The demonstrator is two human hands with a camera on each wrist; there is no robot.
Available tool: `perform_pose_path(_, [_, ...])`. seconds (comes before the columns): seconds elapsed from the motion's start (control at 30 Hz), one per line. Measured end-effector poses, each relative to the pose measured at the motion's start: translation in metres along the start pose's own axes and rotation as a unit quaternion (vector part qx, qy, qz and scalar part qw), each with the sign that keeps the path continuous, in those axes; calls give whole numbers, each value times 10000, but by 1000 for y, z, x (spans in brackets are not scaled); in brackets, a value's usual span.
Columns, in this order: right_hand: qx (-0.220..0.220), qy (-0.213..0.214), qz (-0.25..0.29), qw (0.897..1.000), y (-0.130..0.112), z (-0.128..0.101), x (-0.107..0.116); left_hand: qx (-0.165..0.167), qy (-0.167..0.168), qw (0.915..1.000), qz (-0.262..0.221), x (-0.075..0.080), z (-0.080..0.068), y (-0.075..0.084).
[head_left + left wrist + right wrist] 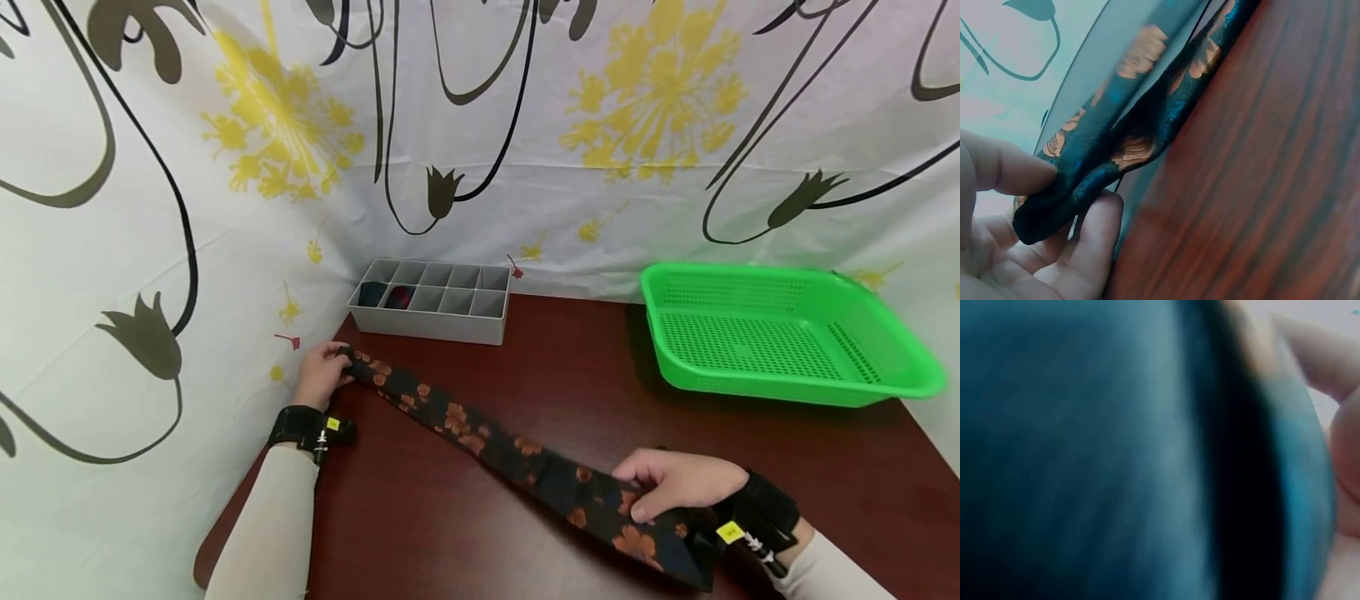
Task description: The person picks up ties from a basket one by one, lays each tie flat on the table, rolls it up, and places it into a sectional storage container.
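Observation:
A dark necktie [480, 429] with orange-brown flowers stretches diagonally between my two hands, over the dark red table. My left hand [321, 373] pinches its narrow end near the table's left side; the left wrist view shows thumb and fingers [1100, 231] around the folded dark tip [1041, 219]. Toward the wide end, at the lower right, my right hand [678, 482] grips the tie, thumb on top and the other fingers mostly hidden beneath. The wide tip hangs past that hand, by the wrist. Blurred dark cloth [1085, 450] fills most of the right wrist view.
A grey divided box [431, 327] stands at the back left, with a dark rolled cloth [372, 293] and a red-and-dark one [399, 297] in two front compartments. At the back right is a green plastic basket [780, 385]. Patterned white sheeting [525, 208] rises behind and left.

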State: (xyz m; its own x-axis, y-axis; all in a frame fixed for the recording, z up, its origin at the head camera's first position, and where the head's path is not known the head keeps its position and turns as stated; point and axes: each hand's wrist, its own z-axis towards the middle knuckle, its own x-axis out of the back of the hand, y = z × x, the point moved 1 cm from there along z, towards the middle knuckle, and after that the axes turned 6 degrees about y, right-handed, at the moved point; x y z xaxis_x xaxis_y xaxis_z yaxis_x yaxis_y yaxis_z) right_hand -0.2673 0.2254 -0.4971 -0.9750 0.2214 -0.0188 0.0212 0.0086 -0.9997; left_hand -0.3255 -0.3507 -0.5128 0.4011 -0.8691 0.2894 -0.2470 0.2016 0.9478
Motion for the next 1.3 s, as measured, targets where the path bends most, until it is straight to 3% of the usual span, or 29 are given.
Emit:
perform_pose_path(0.03, [-62,-129,-71,9999,2,2,-2,20,10,10000,6,0,1,0])
perform_pose_path(0.1, [-332,-6,-703,9970,5,5,-8,57,40,10000,24,0,1,1])
perform_pose_path(0.2, [-1020,663,-1786,9764,4,9,-16,75,99,9999,84,0,1,2])
perform_pose_path(0.33, [-1869,1782,-3241,9101,-5,11,-25,8,234,9997,47,1,0,4])
perform_pose_path(0.43, [-2164,2238,-3945,8645,-13,10,-26,-137,289,9994,-91,1,0,6])
perform_pose_path(0.5, [-2208,2287,-4171,8515,-17,8,-24,-268,216,9992,-218,1,0,6])
perform_pose_path(0.63, [-2119,2497,-4403,8360,-17,0,-12,-462,-37,9985,-306,1,0,5])
perform_pose_path(0.7, [-2054,2834,-4625,8146,-16,-7,-2,-574,-93,9979,-270,1,-1,4])
perform_pose_path(0.8, [-2070,3338,-5033,7697,-17,-22,15,-768,-186,9967,-163,3,-1,2])
perform_pose_path(0.9, [-2253,3481,-5325,7379,-19,-42,28,-973,-356,9942,-286,1,-2,1])
perform_pose_path(0.97, [-2396,3417,-5416,7297,-20,-53,34,-929,-436,9926,-654,2,-5,2])
perform_pose_path(1.13, [-2541,3387,-5605,7117,-12,-71,37,-645,-239,9819,-1762,3,-14,7])
perform_pose_path(1.3, [-2443,3538,-5724,6982,0,-76,27,-851,-355,9714,-2187,6,-16,8])
